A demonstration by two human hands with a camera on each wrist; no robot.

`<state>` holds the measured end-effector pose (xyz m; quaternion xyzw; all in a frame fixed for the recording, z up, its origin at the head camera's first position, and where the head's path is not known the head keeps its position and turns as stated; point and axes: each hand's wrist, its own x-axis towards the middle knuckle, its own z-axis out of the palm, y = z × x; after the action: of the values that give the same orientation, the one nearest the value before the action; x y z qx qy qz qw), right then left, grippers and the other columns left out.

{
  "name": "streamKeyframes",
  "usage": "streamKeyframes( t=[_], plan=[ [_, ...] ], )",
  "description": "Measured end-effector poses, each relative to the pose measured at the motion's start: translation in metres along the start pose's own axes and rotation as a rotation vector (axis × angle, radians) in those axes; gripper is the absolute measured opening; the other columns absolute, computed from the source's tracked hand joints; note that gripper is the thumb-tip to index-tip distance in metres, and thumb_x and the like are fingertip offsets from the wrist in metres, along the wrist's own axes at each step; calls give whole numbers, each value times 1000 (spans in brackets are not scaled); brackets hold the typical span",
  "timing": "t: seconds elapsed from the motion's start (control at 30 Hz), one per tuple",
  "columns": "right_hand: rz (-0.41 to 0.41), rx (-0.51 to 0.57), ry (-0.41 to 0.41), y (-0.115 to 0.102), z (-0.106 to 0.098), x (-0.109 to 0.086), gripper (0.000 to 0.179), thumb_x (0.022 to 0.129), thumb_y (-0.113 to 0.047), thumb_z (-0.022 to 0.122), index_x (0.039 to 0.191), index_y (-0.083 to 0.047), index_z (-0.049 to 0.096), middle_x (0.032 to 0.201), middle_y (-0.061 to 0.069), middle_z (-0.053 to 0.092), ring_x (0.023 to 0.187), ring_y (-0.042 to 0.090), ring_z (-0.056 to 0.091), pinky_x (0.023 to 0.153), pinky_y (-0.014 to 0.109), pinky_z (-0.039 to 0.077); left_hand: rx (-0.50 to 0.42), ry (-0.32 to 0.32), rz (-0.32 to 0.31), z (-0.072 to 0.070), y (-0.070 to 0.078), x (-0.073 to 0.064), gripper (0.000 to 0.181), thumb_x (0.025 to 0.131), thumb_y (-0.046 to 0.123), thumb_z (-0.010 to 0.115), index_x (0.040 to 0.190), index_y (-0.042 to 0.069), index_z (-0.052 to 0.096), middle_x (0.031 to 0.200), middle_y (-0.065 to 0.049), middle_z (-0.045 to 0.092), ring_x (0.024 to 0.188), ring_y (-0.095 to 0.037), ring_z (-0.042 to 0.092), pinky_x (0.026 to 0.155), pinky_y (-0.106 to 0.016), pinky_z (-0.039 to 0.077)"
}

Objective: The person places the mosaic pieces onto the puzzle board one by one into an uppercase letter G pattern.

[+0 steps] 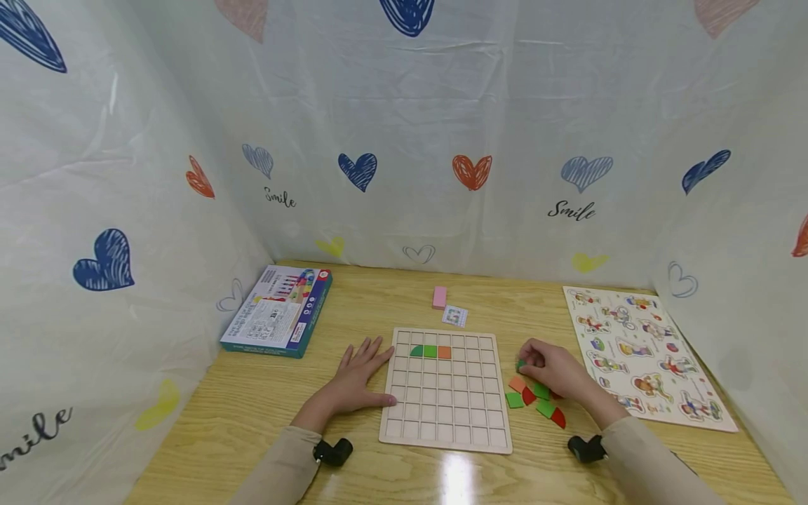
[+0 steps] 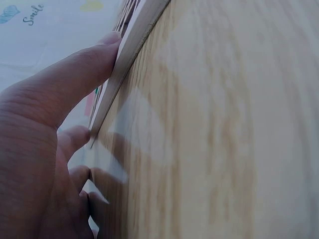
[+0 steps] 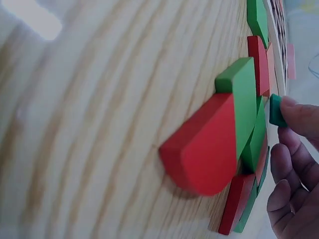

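Right hand [image 1: 549, 368] pinching dark green piece [image 3: 276, 112]; gridded wooden board [image 1: 445, 447] lying just left of its fingertips, loose tiles [image 1: 514, 400] lying nearside. Left hand [image 1: 356, 382] resting wide-fingered against board's far-left edge.

Small dark-green piece [image 3: 276, 110] between the right fingers [image 3: 300, 117], near the flat pale gridded board [image 1: 461, 415].

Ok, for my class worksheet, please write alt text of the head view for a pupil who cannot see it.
A person's right hand pinches a dark green tile beside loose red, green and orange tiles on a wood-grain table. Their left hand touches the left edge of a wooden grid board, where three tiles sit in one row.
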<state>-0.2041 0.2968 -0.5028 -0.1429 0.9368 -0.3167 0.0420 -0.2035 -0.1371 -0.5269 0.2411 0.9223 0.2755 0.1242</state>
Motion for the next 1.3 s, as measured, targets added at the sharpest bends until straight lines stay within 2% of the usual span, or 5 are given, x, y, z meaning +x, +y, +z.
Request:
streamKeyframes(
  t=[0.3, 0.6, 0.97, 1.17, 1.3],
  plan=[
    [-19, 98, 24, -16, 10, 11, 14, 100, -17, 67, 113, -12, 68, 87, -4, 62, 78, 11, 56, 69, 26, 48, -1, 1, 7, 1, -1, -1, 99, 84, 61, 75, 162, 21, 30, 170, -12, 10, 157, -34, 0, 122, -58, -8],
    [-17, 177, -24, -47, 28, 33, 14, 100, -17, 66, 114, -12, 68, 88, -2, 65, 78, 15, 57, 68, 28, 48, -8, 9, 5, -1, 2, -2, 98, 84, 60, 76, 162, 21, 31, 170, -12, 11, 157, -34, 1, 122, -57, -8],
    [0, 160, -63, -64, 53, 57, 10, 100, -16, 67, 109, -17, 69, 85, -5, 65, 74, 12, 57, 67, 27, 48, 0, 10, 2, 0, 2, 0, 98, 84, 60, 76, 162, 21, 31, 170, -11, 11, 157, -33, 1, 123, -57, -8],
    [4, 134, -61, -67, 57, 64, 10, 100, -16, 66, 107, -21, 70, 84, -6, 65, 75, 12, 56, 71, 29, 48, 3, 6, 0, -1, 3, -1, 98, 84, 60, 75, 162, 22, 31, 170, -11, 11, 157, -33, 0, 123, -56, -9],
    [-31, 107, -71, -70, 57, 65, 11, 99, -13, 67, 106, -19, 73, 85, -6, 63, 76, 12, 55, 72, 32, 48, 1, 3, 1, -1, 3, -1, 98, 84, 60, 75, 162, 21, 31, 170, -11, 11, 157, -33, 0, 122, -57, -9]
  ],
)
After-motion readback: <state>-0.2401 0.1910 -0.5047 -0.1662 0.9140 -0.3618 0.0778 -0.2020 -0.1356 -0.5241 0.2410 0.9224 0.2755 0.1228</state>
